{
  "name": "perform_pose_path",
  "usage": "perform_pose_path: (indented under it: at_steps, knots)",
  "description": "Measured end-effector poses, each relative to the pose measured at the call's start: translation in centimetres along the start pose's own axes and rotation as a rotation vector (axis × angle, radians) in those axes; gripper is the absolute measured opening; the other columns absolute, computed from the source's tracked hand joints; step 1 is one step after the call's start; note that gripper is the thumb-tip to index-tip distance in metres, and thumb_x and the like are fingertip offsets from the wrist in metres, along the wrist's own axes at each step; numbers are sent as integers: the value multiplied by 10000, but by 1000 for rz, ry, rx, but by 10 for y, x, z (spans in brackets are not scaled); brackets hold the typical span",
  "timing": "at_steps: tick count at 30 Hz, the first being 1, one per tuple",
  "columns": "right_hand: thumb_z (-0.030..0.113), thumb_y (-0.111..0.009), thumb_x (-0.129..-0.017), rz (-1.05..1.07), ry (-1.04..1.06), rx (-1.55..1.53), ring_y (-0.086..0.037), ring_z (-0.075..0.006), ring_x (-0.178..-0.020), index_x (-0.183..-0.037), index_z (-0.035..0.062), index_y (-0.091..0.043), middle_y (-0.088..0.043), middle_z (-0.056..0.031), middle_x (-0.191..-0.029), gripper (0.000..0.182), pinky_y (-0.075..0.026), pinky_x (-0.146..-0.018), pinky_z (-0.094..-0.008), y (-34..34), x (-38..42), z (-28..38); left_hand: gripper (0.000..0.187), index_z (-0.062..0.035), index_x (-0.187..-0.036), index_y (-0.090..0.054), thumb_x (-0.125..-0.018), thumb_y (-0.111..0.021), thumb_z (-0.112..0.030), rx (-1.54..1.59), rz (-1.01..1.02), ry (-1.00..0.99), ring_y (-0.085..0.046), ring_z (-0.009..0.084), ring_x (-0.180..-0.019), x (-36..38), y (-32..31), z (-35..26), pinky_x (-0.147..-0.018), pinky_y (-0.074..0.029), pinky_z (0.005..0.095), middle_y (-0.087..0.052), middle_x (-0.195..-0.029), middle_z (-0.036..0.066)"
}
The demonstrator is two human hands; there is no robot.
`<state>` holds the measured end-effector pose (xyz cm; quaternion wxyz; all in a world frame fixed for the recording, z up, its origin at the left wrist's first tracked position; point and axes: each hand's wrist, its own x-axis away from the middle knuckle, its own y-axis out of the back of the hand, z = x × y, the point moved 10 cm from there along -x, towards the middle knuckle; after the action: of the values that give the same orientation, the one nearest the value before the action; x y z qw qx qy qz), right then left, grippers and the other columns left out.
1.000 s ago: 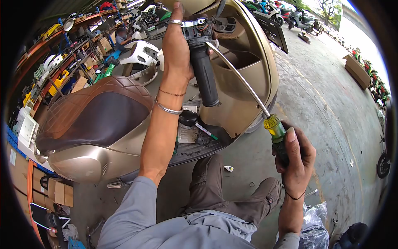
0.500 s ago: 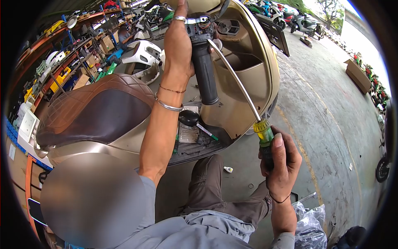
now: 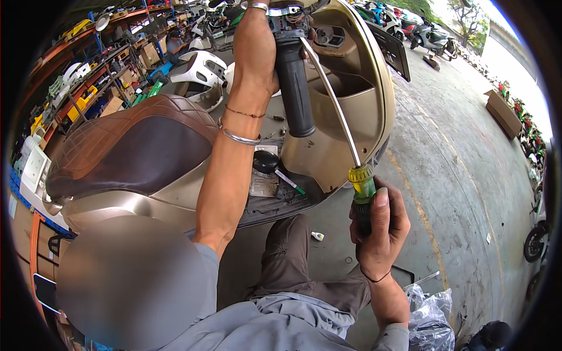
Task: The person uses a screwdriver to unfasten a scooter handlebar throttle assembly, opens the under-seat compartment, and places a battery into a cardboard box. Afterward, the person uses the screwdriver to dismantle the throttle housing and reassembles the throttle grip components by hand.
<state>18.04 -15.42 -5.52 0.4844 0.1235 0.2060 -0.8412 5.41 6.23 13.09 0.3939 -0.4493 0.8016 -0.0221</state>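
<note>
My right hand (image 3: 383,225) is closed around the green-and-yellow handle of a long screwdriver (image 3: 335,102). Its shaft slants up and left, and the tip meets the scooter's handlebar at the inner end of the black rubber grip (image 3: 294,90). Just above sits the switch housing (image 3: 290,24), opened up with wires showing. My left hand (image 3: 256,50), at the upper edge of the view, is wrapped round the handlebar beside this housing; most of its fingers are hidden behind it. Below stands the gold scooter's front panel (image 3: 345,126).
The scooter's brown seat (image 3: 140,146) lies to the left. On its footboard (image 3: 275,213) are a black round-ended object (image 3: 266,162), a green-tipped marker (image 3: 291,182) and a metal tray (image 3: 263,185). Clear plastic wrap (image 3: 430,319) lies at lower right. Shelves (image 3: 88,76) and a seated person (image 3: 174,47) are behind.
The view has shifted slightly. My right hand and the screwdriver's handle appear a little further left, and the handlebar grip sits slightly higher and further right. Both hands keep their hold.
</note>
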Motion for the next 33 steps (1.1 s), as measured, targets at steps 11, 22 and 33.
perform_pose_path:
  at_steps: [11, 22, 33]
  knots:
    - [308, -558, -1030, -20, -66, 145, -459, -53, -461, -1200, -21, -626, -590, -56, -714, 377, -279, -371, -197, 16, -10, 33, 442, -43, -934, -652, -1017, -491, -446, -33, -17, -30, -605, 134, -483, 1, 12, -4, -417, -505, 256, -647, -667, 46]
    - [320, -646, -982, 77, -93, 386, -523, -53, -578, -1185, -6, -659, -652, -59, -776, 384, -364, -505, -195, 33, -33, 78, 460, -56, -897, -659, -1010, -480, -464, -5, 85, 129, -622, 169, -472, -4, 9, 32, -402, -488, 269, -665, -670, 66]
    - [346, -736, -876, 144, 202, 880, -426, -22, -527, -1181, 20, -706, -565, 23, -666, 447, -249, -450, -207, 39, -93, 163, 393, -60, -924, -645, -994, -519, -426, -173, 70, 77, -607, 149, -474, -7, 9, 19, -407, -499, 275, -653, -667, 52]
